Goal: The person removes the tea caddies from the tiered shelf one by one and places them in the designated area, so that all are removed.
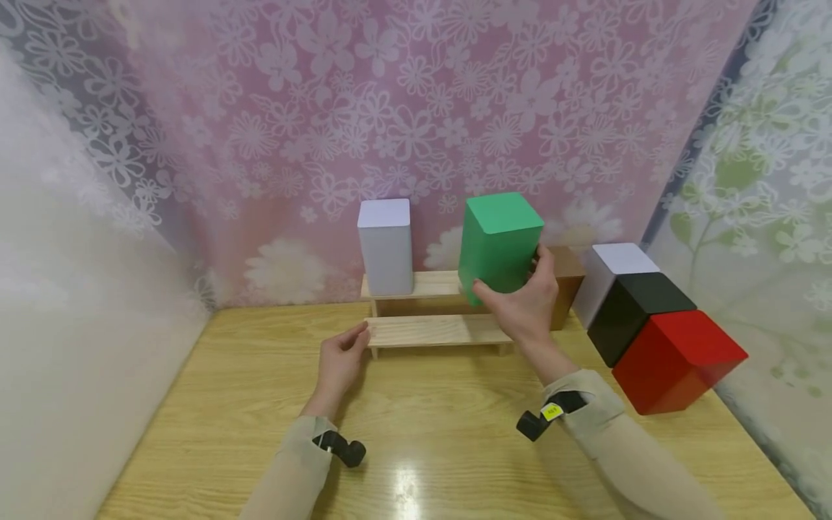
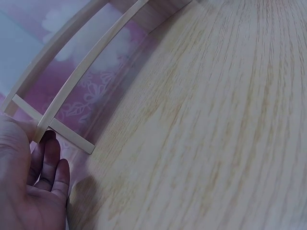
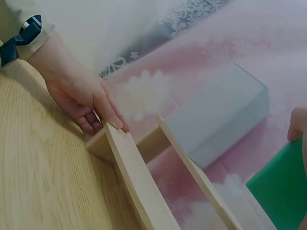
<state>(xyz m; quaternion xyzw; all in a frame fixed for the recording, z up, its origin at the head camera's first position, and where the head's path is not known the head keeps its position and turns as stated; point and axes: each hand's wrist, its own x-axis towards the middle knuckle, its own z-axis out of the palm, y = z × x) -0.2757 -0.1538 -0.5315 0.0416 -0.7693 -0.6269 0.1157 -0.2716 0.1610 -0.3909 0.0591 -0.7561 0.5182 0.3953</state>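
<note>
A tall green box [image 1: 497, 245] is gripped by my right hand [image 1: 528, 307], thumb on its front and fingers round its right side. In the head view it overlaps the right part of the upper step of a small two-step wooden rack [image 1: 435, 331]. My left hand [image 1: 341, 357] pinches the left end of the rack's lower board, with the thumb on top and fingers below in the left wrist view. On the upper step, at its left end, a white box [image 1: 386, 249] stands upright. The green box's bottom corner [image 3: 268, 184] shows at the right wrist view's edge.
Right of the rack stands a brown box [image 1: 567, 285], partly behind my right hand. Beyond it, a white box [image 1: 601, 282], a black box [image 1: 633, 314] and a red box [image 1: 676, 361] form a row. A floral curtain [image 1: 292, 144] hangs behind the wooden table [image 1: 416, 426].
</note>
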